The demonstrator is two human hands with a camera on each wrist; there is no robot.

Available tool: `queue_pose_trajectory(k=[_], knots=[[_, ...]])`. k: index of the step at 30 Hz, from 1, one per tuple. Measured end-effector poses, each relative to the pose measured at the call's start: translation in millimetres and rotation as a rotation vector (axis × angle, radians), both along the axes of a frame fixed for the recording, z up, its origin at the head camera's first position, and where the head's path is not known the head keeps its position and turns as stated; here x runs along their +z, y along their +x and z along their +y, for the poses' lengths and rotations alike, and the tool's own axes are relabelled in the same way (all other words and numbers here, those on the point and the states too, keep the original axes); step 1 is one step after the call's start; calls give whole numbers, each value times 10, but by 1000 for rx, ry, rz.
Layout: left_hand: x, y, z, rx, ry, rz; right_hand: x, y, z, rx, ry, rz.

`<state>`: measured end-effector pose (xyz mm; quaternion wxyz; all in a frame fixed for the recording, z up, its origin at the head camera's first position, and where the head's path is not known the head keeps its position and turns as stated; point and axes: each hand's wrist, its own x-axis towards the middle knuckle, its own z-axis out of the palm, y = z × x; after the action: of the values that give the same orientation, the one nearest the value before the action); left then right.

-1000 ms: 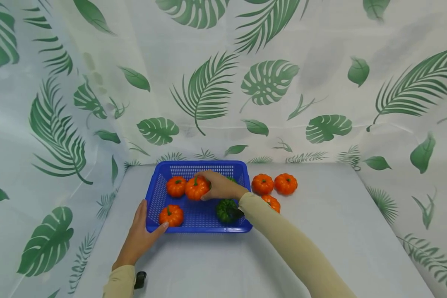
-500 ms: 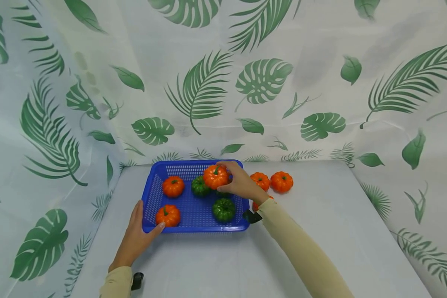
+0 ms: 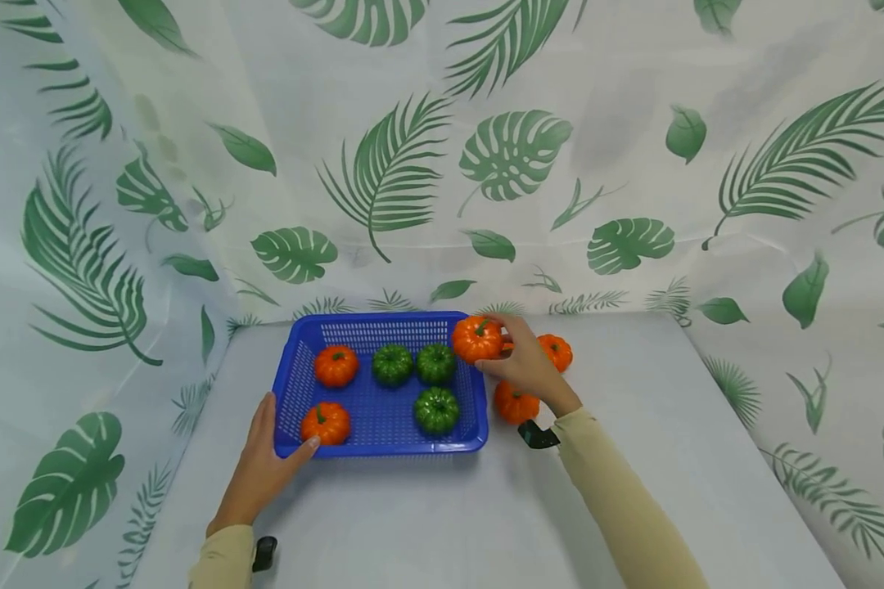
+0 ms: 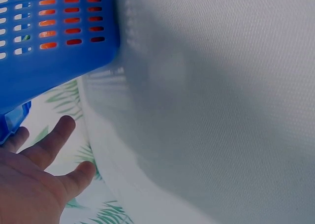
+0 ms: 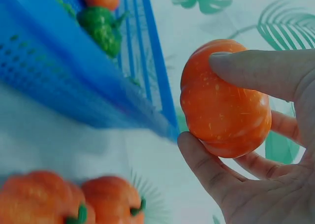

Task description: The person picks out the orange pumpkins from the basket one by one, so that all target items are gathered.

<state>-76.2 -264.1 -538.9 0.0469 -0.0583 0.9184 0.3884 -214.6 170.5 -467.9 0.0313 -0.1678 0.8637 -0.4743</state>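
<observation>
My right hand pinches a small orange pumpkin between thumb and fingers, over the back right corner of the blue basket. The right wrist view shows this pumpkin raised beside the basket's side, the thumb on top of it. My left hand rests at the basket's front left corner, thumb by the front rim and fingers along the left side; in the left wrist view those fingers are spread. Inside the basket sit orange pumpkins on the left and green pumpkins toward the middle and right.
Orange pumpkins stand on the white table right of the basket: one in front, another farther back, and one mostly hidden behind my right hand. A leaf-patterned sheet hangs behind the table and along its sides.
My right hand has lifted the orange pumpkin from the basket's middle and carried it right to the basket's edge, uncovering the green pumpkins. The left hand has stayed at its corner.
</observation>
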Motion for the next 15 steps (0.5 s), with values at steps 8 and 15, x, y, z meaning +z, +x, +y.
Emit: queue_pose_trajectory(k=[8,15], knots=[[11,-18,-17,-3,4,-6,-77,118,425,-114,15,-56],[-21,-22,-6,0,2,-17,-309,267,835,-207,27,-62]])
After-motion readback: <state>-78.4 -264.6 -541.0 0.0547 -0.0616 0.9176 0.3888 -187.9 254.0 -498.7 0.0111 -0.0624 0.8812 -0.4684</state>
